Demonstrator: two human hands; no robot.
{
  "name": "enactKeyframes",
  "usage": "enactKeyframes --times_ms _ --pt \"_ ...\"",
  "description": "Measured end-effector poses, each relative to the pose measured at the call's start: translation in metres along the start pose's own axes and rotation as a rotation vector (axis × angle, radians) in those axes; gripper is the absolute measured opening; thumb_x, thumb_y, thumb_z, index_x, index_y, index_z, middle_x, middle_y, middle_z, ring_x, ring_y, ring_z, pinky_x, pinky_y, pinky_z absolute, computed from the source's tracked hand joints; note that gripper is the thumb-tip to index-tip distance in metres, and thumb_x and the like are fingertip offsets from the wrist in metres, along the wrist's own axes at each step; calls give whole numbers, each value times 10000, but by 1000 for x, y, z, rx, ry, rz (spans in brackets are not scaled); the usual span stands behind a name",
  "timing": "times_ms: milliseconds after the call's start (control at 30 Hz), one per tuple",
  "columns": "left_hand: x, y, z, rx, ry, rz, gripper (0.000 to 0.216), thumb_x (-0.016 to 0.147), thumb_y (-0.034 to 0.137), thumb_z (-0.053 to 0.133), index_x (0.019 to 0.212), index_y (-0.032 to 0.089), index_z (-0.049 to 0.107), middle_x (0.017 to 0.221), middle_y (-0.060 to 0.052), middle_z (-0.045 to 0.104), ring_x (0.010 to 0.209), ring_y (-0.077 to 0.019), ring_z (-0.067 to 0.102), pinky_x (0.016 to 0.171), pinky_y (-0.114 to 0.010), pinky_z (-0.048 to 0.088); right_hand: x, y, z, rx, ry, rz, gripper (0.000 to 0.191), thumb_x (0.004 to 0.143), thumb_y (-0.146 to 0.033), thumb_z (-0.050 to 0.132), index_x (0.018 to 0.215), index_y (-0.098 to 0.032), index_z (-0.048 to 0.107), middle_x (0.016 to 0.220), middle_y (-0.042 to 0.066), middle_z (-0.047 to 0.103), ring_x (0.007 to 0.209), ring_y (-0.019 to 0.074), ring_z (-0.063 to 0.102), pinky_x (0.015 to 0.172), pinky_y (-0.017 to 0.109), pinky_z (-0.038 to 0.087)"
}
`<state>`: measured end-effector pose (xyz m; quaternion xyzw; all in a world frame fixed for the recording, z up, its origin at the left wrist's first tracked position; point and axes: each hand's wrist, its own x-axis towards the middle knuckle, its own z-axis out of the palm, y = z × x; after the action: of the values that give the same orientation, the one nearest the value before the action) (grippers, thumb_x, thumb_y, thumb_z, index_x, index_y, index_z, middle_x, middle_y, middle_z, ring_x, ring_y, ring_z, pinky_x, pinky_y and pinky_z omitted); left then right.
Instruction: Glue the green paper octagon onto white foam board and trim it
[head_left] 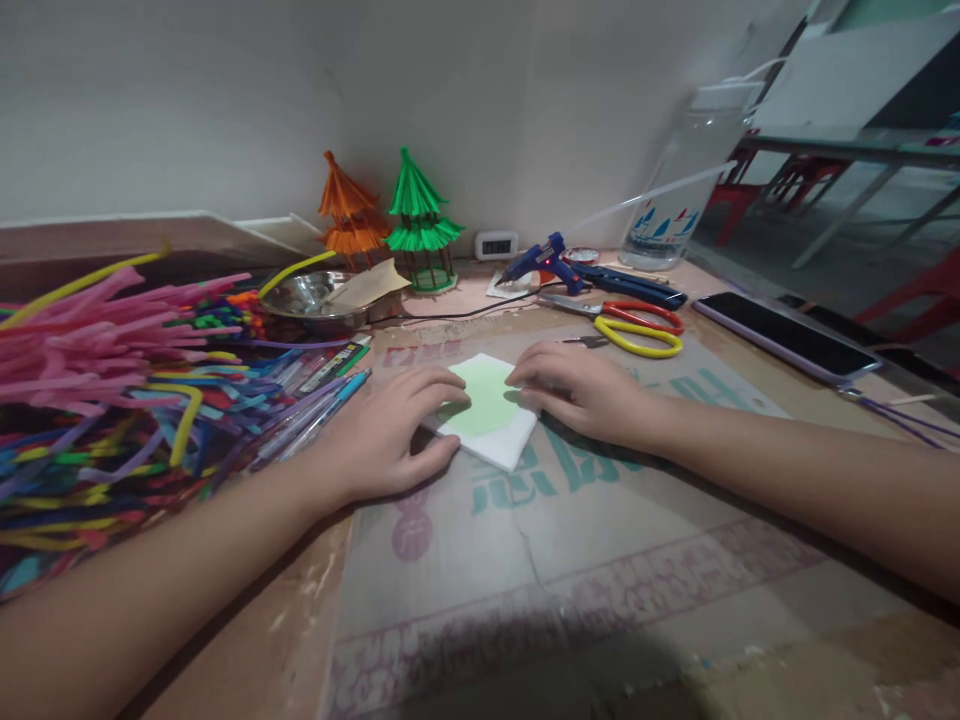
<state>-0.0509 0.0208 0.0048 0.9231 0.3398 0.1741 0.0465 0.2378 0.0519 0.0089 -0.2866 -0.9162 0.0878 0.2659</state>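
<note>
A thick white square (511, 452), which looks like foam or card, lies cornerwise on the table in front of me. On top of it is a flat light-green round piece (487, 398). My left hand (397, 425) grips the white square from the left, its fingers over the green piece's edge and its thumb at the near-left side. From the right, my right hand (581, 390) has bent fingertips on the green piece's right edge and a thumb by the square's right corner. The undersides of the fingers are hidden.
Pipe cleaners (112, 360) heap up at left beside pens (330, 405) and a metal bowl (319, 300). Behind stand orange (349, 205) and green (420, 205) pagoda models. A glue gun (551, 262), scissors (637, 325), phone (784, 330) and clear bottle (675, 190) lie or stand back right.
</note>
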Motion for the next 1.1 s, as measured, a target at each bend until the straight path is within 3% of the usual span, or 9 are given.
enactKeyframes --times_ms 100,267,400,500,567,633,1100 --pt "-1 0 -3 -34 -39 13 303 948 332 544 1227 224 593 1403 -103 569 1292 -277 567 1078 -432 471 -2 -9 -3 23 -48 -15 176 992 -292 599 1105 -181 677 1046 92 706 934 214 658 815 346 512" --pt "-1 3 -4 -78 -52 36 294 927 288 542 1201 203 607 1377 -103 578 1279 -268 570 1085 -413 461 -3 -19 -1 71 -116 -113 239 964 -347 663 1141 -186 666 1110 110 698 1038 238 639 905 377 504" --pt "7 16 -7 -38 -48 -42 265 943 224 462 1121 176 653 1281 -105 638 1226 -260 598 1069 -406 456 -4 -17 0 60 -44 -66 191 1000 -259 549 1140 -167 642 1029 105 712 906 220 651 790 349 505" --pt "21 31 -16 31 -125 -141 311 980 410 504 1120 190 674 1217 -98 669 1144 -283 633 990 -423 487 -4 -14 -1 72 55 18 199 999 -185 469 1114 -181 631 998 87 721 865 204 660 763 329 494" --pt "32 41 -23 91 -206 -168 422 934 571 571 1108 204 684 1150 -93 681 1064 -297 650 884 -408 509 -4 -14 -2 88 77 41 186 988 -187 476 1090 -190 631 986 77 724 862 202 664 767 325 493" --pt "41 48 -28 162 -272 -175 465 891 626 611 1072 206 694 1081 -93 684 985 -299 660 798 -384 502 -4 -14 -2 85 75 45 186 976 -189 479 1078 -196 634 986 71 724 861 201 664 768 322 491" --pt "43 63 -19 422 -264 -117 389 990 502 498 1044 154 661 992 -115 658 859 -285 667 633 -369 451 -2 -15 -2 100 66 67 219 972 -173 452 1106 -181 624 905 46 725 818 178 662 757 304 492"
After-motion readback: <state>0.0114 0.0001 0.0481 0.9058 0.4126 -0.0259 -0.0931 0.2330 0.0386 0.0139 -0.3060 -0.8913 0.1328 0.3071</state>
